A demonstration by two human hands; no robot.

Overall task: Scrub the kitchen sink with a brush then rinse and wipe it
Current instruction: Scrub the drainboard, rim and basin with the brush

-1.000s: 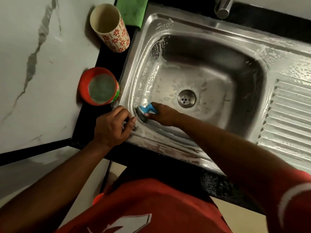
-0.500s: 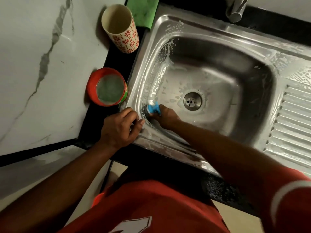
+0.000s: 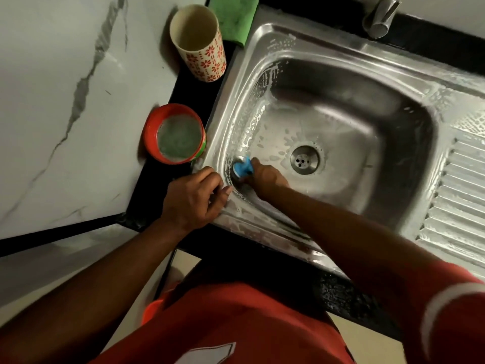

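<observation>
The stainless steel sink [image 3: 262, 38] fills the right of the head view, its basin streaked with soapy foam around the drain [image 3: 304, 160]. My right hand [image 3: 267, 178] grips a blue brush [image 3: 242, 168] and holds it against the basin's near left corner. My left hand [image 3: 194, 199] rests on the sink's near left rim with its fingers curled and nothing in them. The tap [image 3: 380, 17] shows at the top edge.
A red bowl of soapy water [image 3: 175, 134] stands on the black counter just left of the sink. Behind it are a patterned cup [image 3: 199, 43] and a green cloth [image 3: 233, 17]. The ribbed drainboard [image 3: 462, 200] lies at right. A white marble wall panel [image 3: 65, 101] covers the left.
My right hand has shifted the brush a little along the basin's left corner, away from me. My left hand stays on the rim.
</observation>
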